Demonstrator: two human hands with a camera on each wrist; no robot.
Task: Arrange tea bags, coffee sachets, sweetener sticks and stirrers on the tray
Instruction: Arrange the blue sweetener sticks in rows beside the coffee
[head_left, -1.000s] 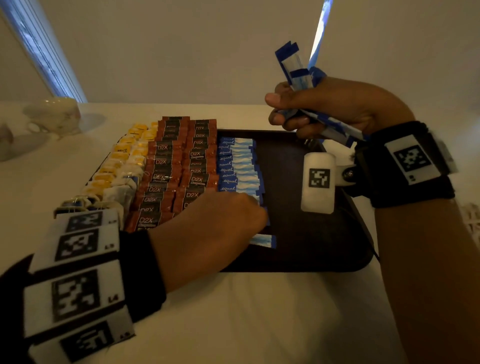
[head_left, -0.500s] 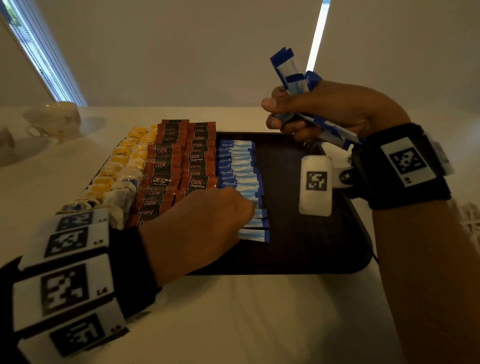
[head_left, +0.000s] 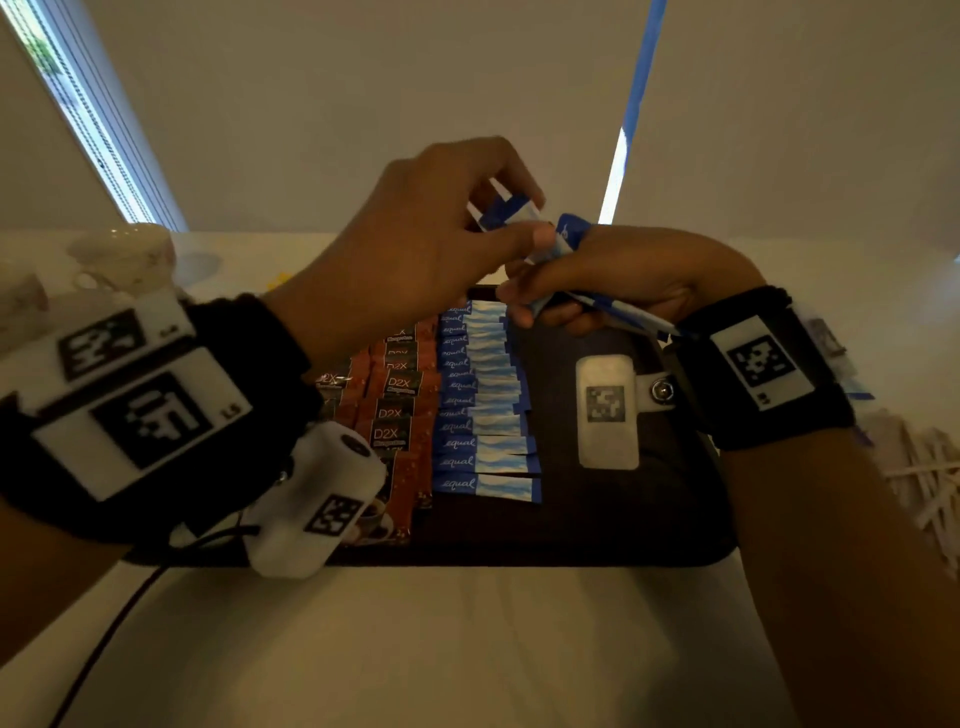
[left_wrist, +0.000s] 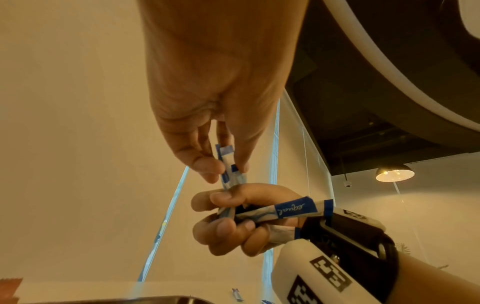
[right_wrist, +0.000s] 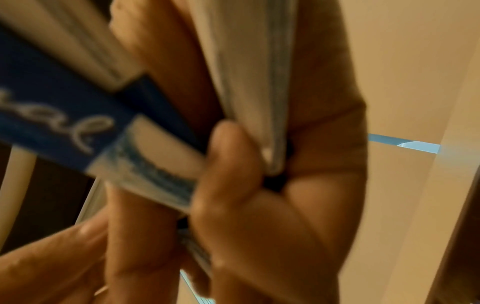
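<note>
We see smooth paper sweetener sticks (head_left: 485, 441), glossy foil-like coffee sachets (head_left: 397, 410), a dark matt tray (head_left: 597, 525) and a matt pale tabletop (head_left: 467, 649).

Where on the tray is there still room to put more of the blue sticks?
The tray has bare dark room right of the blue sweetener sticks, up to its right rim, and a strip along the near edge. The left side is crowded with coffee sachets. Stirrers lie on the table beyond the right rim.
</note>
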